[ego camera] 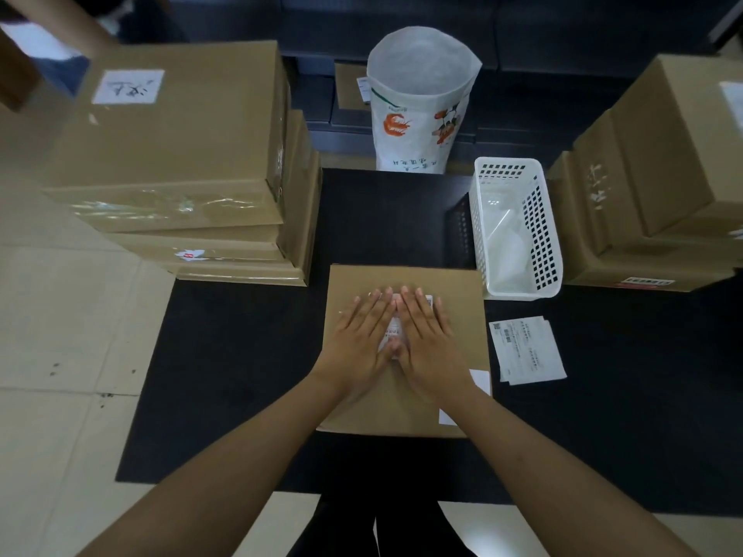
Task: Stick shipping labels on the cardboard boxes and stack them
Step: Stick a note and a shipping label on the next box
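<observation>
A flat cardboard box (462,291) lies on the black table (241,375) right in front of me. A white shipping label (396,329) sits on its top, mostly hidden under my hands. My left hand (364,335) and my right hand (426,335) lie side by side with straight fingers, both pressing flat on the label. A small pile of loose labels (526,349) lies on the table to the right of the box. A stack of labelled boxes (177,154) stands at the left, and another stack (659,186) at the right.
A white perforated plastic basket (518,231) stands just beyond the box's right corner. An open white woven sack (418,102) with a red crayfish print stands behind the table. Pale floor tiles (60,355) lie to the left.
</observation>
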A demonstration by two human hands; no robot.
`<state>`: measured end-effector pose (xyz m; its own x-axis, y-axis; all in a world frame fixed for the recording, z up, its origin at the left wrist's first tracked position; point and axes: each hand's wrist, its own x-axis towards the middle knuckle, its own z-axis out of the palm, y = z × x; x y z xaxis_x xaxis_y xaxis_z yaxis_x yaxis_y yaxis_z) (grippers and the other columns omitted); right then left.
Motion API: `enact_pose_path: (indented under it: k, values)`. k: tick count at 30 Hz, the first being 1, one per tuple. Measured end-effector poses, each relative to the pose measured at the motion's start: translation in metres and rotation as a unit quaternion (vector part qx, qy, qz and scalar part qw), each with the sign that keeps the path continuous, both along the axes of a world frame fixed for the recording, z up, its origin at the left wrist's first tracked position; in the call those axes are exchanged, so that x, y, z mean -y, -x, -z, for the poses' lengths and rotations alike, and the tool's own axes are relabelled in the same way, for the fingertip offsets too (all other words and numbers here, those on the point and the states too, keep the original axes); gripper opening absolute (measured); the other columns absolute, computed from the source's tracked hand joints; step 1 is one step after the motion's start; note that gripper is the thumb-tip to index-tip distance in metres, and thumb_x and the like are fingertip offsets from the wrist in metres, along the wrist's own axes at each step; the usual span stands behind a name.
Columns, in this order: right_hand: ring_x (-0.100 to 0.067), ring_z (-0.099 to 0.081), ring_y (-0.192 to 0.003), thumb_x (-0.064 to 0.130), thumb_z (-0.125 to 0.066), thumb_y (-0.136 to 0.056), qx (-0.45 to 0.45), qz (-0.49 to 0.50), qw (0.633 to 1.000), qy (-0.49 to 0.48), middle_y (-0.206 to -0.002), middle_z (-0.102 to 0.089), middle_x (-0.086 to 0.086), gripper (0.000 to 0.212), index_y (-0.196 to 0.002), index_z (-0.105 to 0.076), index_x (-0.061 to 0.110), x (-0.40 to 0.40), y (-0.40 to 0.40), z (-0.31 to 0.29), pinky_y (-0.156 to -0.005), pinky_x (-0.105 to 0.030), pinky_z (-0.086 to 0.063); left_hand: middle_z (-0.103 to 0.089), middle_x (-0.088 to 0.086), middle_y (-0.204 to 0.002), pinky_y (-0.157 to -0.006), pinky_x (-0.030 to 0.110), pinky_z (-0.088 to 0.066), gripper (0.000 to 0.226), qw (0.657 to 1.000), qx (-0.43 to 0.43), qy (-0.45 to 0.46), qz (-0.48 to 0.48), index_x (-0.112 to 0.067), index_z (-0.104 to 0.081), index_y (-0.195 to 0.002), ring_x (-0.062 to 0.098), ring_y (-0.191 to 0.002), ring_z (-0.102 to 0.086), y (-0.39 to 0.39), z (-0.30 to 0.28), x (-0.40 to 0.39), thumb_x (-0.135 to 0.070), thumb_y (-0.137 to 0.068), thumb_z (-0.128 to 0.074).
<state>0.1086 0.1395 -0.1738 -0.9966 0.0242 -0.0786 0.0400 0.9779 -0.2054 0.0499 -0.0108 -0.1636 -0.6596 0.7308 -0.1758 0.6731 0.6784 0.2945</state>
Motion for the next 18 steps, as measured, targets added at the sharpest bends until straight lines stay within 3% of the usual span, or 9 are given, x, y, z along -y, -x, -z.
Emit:
enact_pose_path:
  k: [3,5,8,11,15,18]
  values:
    - [-0.021,-0.016,-0.148,0.045,-0.024,-0.097,-0.011,0.016,1.000,-0.022,-0.158,-0.023,-0.007,0.065,-0.150,-0.028,0.008,0.004,-0.004,-0.002,-0.118,-0.049,-0.005,0.013,-0.001,-0.160,-0.118,0.038,0.013,0.065,0.999,-0.035,0.012,-0.026,-0.017,0.010,-0.150,0.010,-0.144,0.021,-0.006,0.002,0.000,-0.050,-0.095,0.008]
    - [-0.018,-0.006,-0.149,0.055,-0.021,-0.097,-0.015,0.080,0.996,-0.023,-0.160,-0.015,-0.003,0.071,-0.152,-0.021,0.010,0.006,-0.008,-0.002,-0.119,-0.048,0.004,0.012,0.002,-0.159,-0.118,0.041,0.008,0.068,0.994,-0.052,0.015,-0.095,-0.013,0.007,-0.151,0.014,-0.146,0.017,-0.008,0.003,0.003,-0.050,-0.095,0.014]
    - [-0.016,0.009,-0.149,0.068,-0.019,-0.091,-0.005,0.191,0.981,-0.023,-0.162,0.000,0.000,0.085,-0.154,-0.005,0.012,0.009,-0.015,-0.002,-0.118,-0.046,0.013,0.005,0.006,-0.160,-0.118,0.044,0.003,0.067,0.978,-0.065,0.022,-0.198,-0.009,-0.001,-0.152,0.020,-0.148,0.007,-0.014,0.005,0.001,-0.047,-0.098,0.009]
    - [-0.016,0.016,-0.148,0.071,-0.016,-0.088,0.006,0.211,0.977,-0.016,-0.162,0.007,-0.002,0.090,-0.154,0.001,0.011,0.010,-0.015,-0.002,-0.117,-0.046,0.015,-0.005,0.010,-0.160,-0.117,0.044,-0.002,0.064,0.973,-0.071,0.008,-0.218,-0.006,-0.008,-0.151,0.023,-0.148,-0.004,-0.015,0.006,-0.001,-0.044,-0.101,0.000]
    - [-0.023,0.006,-0.149,0.062,-0.020,-0.093,-0.021,0.164,0.986,0.003,-0.161,0.002,-0.007,0.082,-0.153,-0.006,0.007,0.007,-0.018,-0.006,-0.119,-0.044,0.008,0.000,0.010,-0.160,-0.118,0.039,0.008,0.066,0.991,-0.049,-0.019,-0.121,-0.006,-0.003,-0.151,0.021,-0.148,0.008,-0.013,0.000,0.006,-0.048,-0.100,0.000]
    - [-0.024,-0.014,-0.148,0.045,-0.030,-0.095,-0.034,-0.054,0.998,0.005,-0.161,-0.001,-0.006,0.069,-0.152,-0.015,0.008,0.004,-0.029,0.000,-0.118,-0.045,-0.009,0.015,0.005,-0.158,-0.116,0.035,0.018,0.065,0.999,-0.022,0.007,0.044,-0.011,0.010,-0.148,0.015,-0.143,0.025,-0.025,-0.005,0.009,-0.050,-0.096,0.008]
